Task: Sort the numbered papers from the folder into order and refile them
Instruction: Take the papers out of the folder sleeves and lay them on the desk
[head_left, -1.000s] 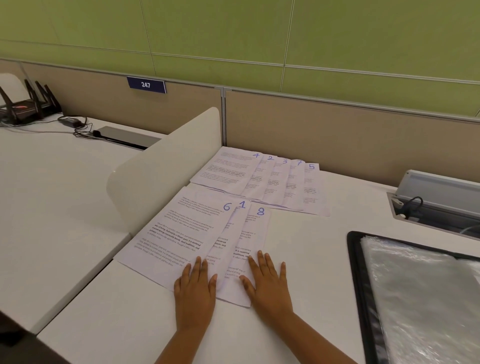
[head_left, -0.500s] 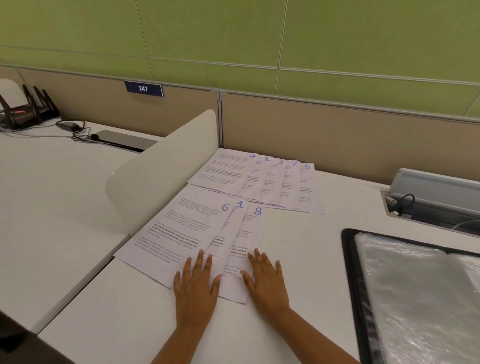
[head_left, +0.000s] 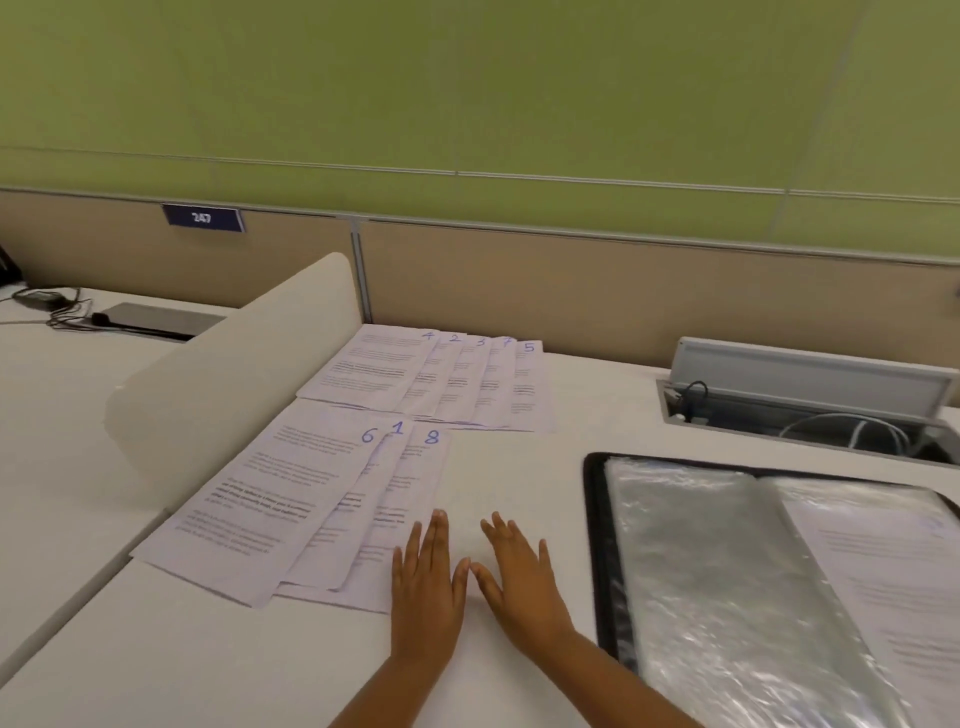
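Papers (head_left: 415, 415) numbered 4,2,3,7,5,6,1,8; sign (head_left: 202, 218) reads 247.

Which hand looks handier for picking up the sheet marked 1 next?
Probably the left hand. It lies flat at the near edge of the sheet marked 8, right beside the sheet marked 1. The right hand rests on bare desk, farther away.
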